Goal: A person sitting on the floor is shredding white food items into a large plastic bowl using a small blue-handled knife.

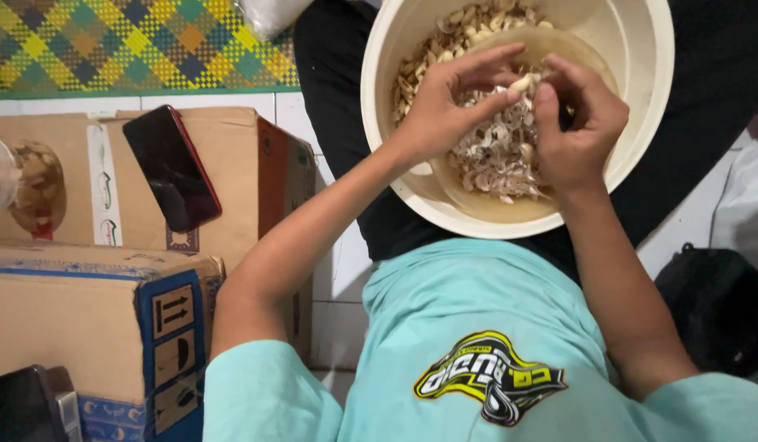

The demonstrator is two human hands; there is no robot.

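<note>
A large cream plastic bowl (641, 49) rests on my lap, holding garlic cloves (444, 41) at the far side and a smaller shallow dish (510, 209) full of papery garlic skins (498, 151). Both hands hover over the skins. My left hand (444, 102) and my right hand (579, 123) pinch one pale garlic clove (520, 83) between their fingertips.
Two cardboard boxes (68, 319) stand at my left. A dark phone with a red edge (171, 166) lies on the farther box, next to a clear jar (23, 184). A woven multicoloured mat (133, 41) lies beyond. A black bag (715, 303) sits at the right.
</note>
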